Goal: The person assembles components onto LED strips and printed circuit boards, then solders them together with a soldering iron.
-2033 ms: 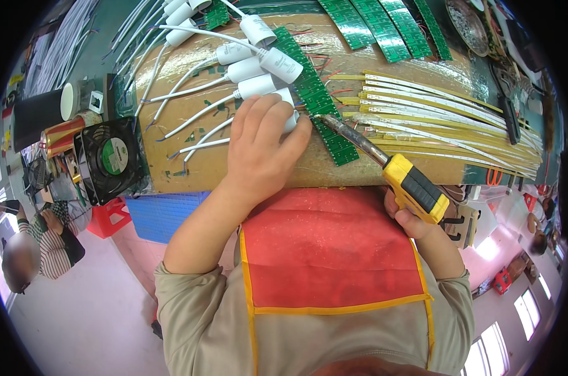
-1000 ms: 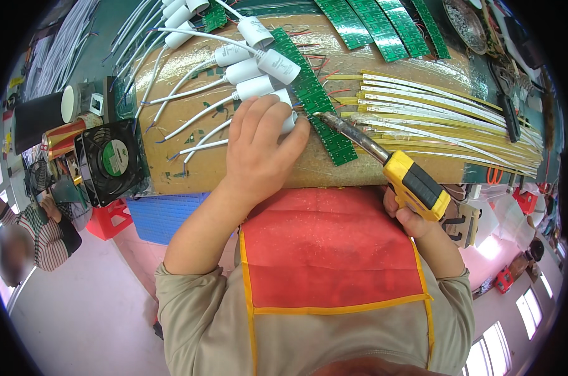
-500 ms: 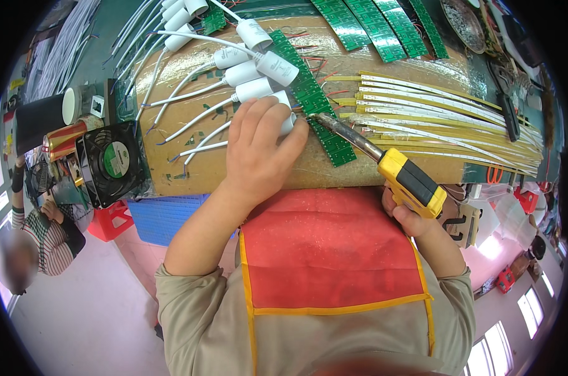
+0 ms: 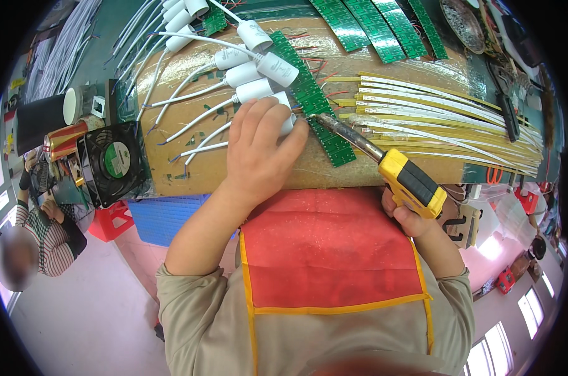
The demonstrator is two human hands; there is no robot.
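Observation:
My left hand is closed around a white cylindrical housing with a cable, mostly covered by my fingers. That housing sits at the left edge of a long green circuit board. In my right hand is a yellow and black soldering gun. Its dark tip touches or hovers just over the board, close to my left fingertips; I cannot tell which. More white housings with white cables lie in a row along the board. Thin red wires stick out on the board's right side.
A bundle of yellow and white LED strips lies at right. More green boards are at the back. A black fan stands at left, with white cables behind it. Another person is at far left, beside a red stool.
My hands, the soldering gun and the housing stay almost exactly where they were. The person at far left has moved an arm slightly.

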